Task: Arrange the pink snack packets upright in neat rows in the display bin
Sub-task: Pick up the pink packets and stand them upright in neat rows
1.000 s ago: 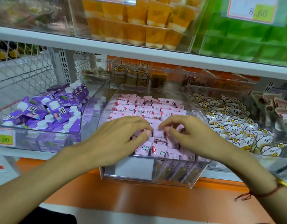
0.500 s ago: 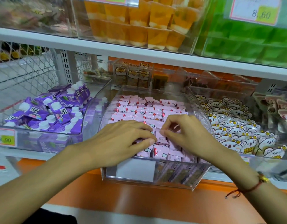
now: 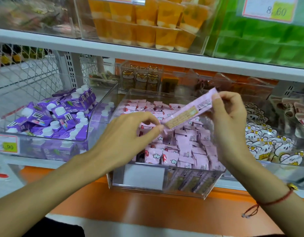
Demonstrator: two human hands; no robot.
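Note:
A clear display bin (image 3: 166, 183) on the middle shelf holds many small pink snack packets (image 3: 187, 151), most upright in rows, some tilted at the front. Above the bin I hold one long pink packet (image 3: 189, 112) slanted, its printed back facing me. My left hand (image 3: 130, 134) pinches its lower left end. My right hand (image 3: 228, 117) pinches its upper right end. The hands hide the middle of the bin.
A clear bin of purple drink cartons (image 3: 50, 120) stands to the left, a bin of white cartoon-print packets (image 3: 271, 144) to the right. Orange jelly cups (image 3: 147, 23) and green packs (image 3: 260, 41) fill the shelf above. An orange ledge (image 3: 147, 207) runs below.
Both hands have risen out of the bin, and a long pink packet now stretches between them above the rows.

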